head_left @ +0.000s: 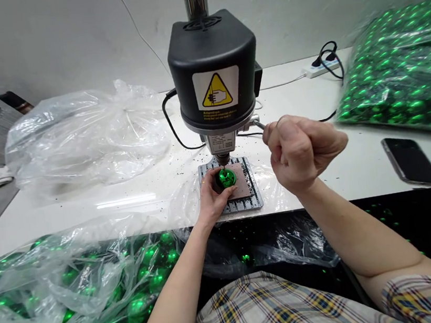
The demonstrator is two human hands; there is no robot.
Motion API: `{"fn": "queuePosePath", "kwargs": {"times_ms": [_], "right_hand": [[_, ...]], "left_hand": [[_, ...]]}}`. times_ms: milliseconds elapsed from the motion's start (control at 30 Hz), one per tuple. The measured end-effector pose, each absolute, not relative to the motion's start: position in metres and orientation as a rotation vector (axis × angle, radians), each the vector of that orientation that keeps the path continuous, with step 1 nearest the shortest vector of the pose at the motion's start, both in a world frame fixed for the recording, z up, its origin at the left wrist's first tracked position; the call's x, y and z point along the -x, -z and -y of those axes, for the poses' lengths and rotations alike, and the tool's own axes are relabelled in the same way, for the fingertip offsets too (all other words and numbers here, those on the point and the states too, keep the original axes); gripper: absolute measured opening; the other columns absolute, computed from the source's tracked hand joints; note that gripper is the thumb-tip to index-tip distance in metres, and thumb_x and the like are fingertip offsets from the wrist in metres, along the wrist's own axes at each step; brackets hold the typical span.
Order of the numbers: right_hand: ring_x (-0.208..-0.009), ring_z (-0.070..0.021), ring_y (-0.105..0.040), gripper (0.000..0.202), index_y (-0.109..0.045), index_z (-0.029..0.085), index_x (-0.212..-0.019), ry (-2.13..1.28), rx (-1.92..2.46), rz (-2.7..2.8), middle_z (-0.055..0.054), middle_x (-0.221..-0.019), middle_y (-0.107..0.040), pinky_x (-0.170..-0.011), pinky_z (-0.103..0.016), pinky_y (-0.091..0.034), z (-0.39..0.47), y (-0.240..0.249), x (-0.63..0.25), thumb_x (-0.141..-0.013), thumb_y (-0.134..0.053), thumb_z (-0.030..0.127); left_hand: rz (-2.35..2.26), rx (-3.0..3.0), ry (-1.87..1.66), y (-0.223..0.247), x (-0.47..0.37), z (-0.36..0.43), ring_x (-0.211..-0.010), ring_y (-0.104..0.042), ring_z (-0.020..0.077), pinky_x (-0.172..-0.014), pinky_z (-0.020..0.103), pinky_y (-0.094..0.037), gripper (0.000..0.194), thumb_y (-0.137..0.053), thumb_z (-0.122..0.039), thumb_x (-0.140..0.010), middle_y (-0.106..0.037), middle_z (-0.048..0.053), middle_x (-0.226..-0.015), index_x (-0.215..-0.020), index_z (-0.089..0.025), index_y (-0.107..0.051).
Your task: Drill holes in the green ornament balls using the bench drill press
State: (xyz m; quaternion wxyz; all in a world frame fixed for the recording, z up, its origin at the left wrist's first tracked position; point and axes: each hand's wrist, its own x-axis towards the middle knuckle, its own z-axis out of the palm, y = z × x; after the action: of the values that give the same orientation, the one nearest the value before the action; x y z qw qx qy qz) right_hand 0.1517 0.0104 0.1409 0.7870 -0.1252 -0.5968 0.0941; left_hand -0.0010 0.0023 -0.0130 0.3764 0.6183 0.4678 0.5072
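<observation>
My left hand [209,197] had its fingers curled around the sides of a shiny green ball [227,180], holding it on a square pinkish board [245,181], directly under the black-hooded drill press [207,51]. My right hand [300,150] had its fingers folded into a fist about the thin grey metal lever [259,124], above the white counter [290,99].

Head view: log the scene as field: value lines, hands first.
Left hand: holds a green ball under the drill
Right hand: closed around the lever
Drill: black housing, yellow warning sign
Bit: at the ball's top; depth unclear
Right side of table: phone, bag of green balls behind it
Back left: clear plastic bag
Front left: another bag with green balls
</observation>
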Motion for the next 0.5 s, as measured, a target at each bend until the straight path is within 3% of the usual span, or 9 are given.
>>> {"fn": "queuePosePath", "kwargs": {"times_ms": [333,500], "right_hand": [[-0.044,-0.0054,-0.024,0.042,-0.019,0.014,-0.055,-0.130,0.063,1.465,0.003,-0.048,-0.023,-0.047,-0.026,-0.019,-0.010,-0.117,-0.157,-0.077,-0.051,-0.002],[-0.038,-0.0038,-0.025,0.050,-0.025,0.013,-0.049,-0.235,0.257,1.241,0.003,-0.043,-0.026,-0.041,-0.024,-0.018,-0.012,-0.154,-0.152,-0.087,-0.057,0.012]], "left_hand": [[-1.166,-1.545,-1.324,0.010,0.000,-0.002,-0.112,-0.059,0.0260,-0.099,0.042,-0.046,0.057,-0.080,-0.028,-0.069,-0.061,0.008,-0.115,-0.118,-0.021,-0.054],[-1.184,-1.534,-1.320,0.007,-0.002,-0.004,-0.111,-0.059,0.0264,-0.099,0.042,-0.047,0.058,-0.082,-0.028,-0.066,-0.062,0.009,-0.115,-0.117,-0.020,-0.055]]}}
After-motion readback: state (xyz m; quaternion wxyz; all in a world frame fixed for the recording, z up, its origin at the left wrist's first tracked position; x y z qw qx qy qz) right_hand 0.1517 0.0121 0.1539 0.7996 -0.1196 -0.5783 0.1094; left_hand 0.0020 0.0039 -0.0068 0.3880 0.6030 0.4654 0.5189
